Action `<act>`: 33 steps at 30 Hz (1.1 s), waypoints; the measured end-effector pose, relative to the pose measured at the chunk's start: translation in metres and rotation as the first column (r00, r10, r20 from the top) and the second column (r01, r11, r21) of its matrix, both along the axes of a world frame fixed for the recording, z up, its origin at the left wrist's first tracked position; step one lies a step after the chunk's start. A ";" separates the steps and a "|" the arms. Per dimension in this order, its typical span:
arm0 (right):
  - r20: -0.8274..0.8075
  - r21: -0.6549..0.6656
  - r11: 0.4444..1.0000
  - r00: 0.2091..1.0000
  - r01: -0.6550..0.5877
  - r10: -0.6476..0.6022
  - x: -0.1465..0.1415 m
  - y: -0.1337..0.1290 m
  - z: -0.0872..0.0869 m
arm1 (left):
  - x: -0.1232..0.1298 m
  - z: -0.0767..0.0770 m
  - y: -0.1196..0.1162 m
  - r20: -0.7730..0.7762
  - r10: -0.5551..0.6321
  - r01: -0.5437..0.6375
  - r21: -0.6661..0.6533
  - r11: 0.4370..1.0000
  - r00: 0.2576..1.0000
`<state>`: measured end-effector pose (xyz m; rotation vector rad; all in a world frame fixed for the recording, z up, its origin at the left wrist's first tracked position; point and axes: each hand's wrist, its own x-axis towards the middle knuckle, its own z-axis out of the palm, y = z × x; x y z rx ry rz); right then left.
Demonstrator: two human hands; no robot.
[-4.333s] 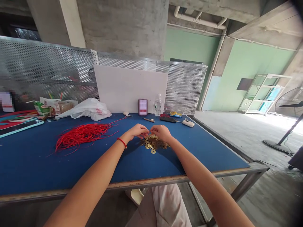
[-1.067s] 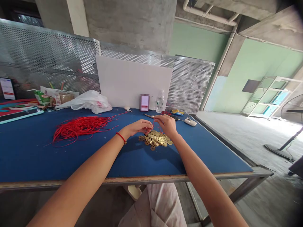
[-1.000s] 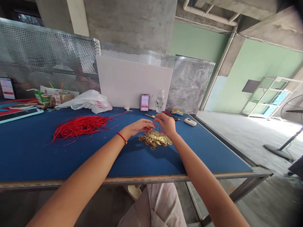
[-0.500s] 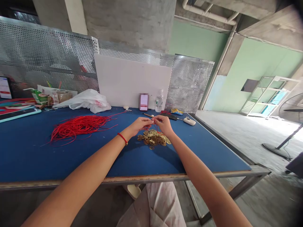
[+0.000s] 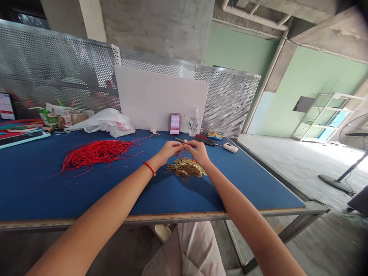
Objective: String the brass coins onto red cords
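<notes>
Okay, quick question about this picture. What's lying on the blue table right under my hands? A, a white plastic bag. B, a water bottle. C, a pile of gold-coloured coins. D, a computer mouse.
C. The pile of coins sits on the blue table directly below the left hand and right hand, while the other items lie farther away.

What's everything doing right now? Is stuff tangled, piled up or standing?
left hand, pinching a thin red cord
right hand, pinching the same cord
thin red cord, hanging down toward the coins
brass coins, heaped in a loose pile
red cord bundle, tangled on the table
water bottle, standing upright
white plastic bag, crumpled
</notes>
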<state>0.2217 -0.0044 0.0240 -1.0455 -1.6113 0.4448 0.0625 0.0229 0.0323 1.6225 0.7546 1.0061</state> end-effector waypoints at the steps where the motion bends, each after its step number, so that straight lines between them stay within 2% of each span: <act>1: -0.001 -0.006 1.000 1.000 0.011 -0.011 0.000 0.000 0.000 | 0.000 0.000 0.000 -0.011 0.002 -0.002 0.011 1.000 1.000; 7: -0.014 -0.002 0.999 0.999 0.042 -0.042 0.002 0.004 -0.002 | 0.002 -0.001 0.001 -0.045 0.002 0.003 0.124 0.992 0.999; 10: -0.019 -0.025 0.999 0.999 0.039 -0.039 0.002 0.005 -0.003 | 0.001 -0.004 0.005 -0.082 0.040 -0.022 0.208 0.978 0.996; 15: -0.138 -0.153 0.983 0.987 -0.102 0.081 0.004 0.004 0.001 | -0.001 -0.008 0.012 -0.153 0.154 -0.096 0.332 0.938 0.976; 18: -0.187 -0.169 0.975 0.976 -0.146 0.114 0.005 0.003 0.002 | 0.000 -0.007 0.010 -0.147 0.127 -0.078 0.302 0.950 0.981; 21: -0.168 -0.175 0.974 0.979 -0.144 0.115 0.005 0.005 0.001 | 0.002 -0.008 0.008 -0.143 0.068 -0.028 0.263 0.964 0.987; 24: -0.059 -0.152 0.985 0.996 -0.078 0.070 0.005 0.005 -0.002 | 0.005 -0.012 0.007 -0.147 0.091 -0.050 0.262 0.964 0.985; 27: 0.094 -0.032 0.999 0.995 0.034 -0.031 0.004 0.004 -0.003 | 0.008 -0.015 0.008 -0.132 0.138 -0.098 0.271 0.958 0.982; 29: 0.129 0.032 0.996 0.988 0.079 -0.082 0.006 0.002 -0.002 | 0.008 -0.013 0.007 -0.122 0.130 -0.093 0.272 0.958 0.984; 31: 0.093 0.022 0.998 0.994 0.058 -0.060 0.008 0.002 0.000 | 0.007 -0.009 0.005 -0.103 0.114 -0.085 0.253 0.964 0.988; 33: 0.017 -0.028 0.999 1.000 -0.024 0.024 0.012 0.004 0.003 | 0.005 -0.005 0.003 -0.077 0.108 -0.089 0.211 0.973 0.991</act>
